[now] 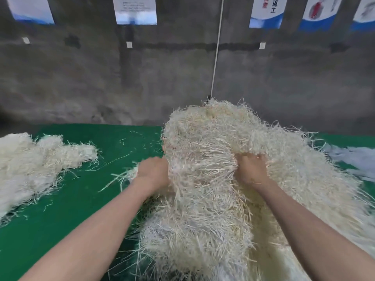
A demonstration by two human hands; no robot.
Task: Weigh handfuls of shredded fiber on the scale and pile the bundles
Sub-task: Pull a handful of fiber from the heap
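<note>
My left hand [153, 171] is pushed into the left flank of the shredded fiber [209, 209]. Its fingers are sunk out of sight, so I cannot tell whether they curl or lie flat. My right hand [252, 169] digs in from the other side with knuckles bent, gripping a tuft of strands. Between them a thick clump rises off the big heap that fills the right half of the green table [77, 203]. I judge the stuff very light, springy and loose: thin, stiff strands that tangle, shed and drag their neighbours along, so a pinch at the fringe would only pull out wisps. Better to scoop deep from both sides and squeeze inward. A smaller pile [30, 165] lies well apart on the left, with stray strands scattered between. I see no scale. Beyond stands a grey wall [81, 78] with posters [135, 11] and a hanging white cord [216, 47]
</note>
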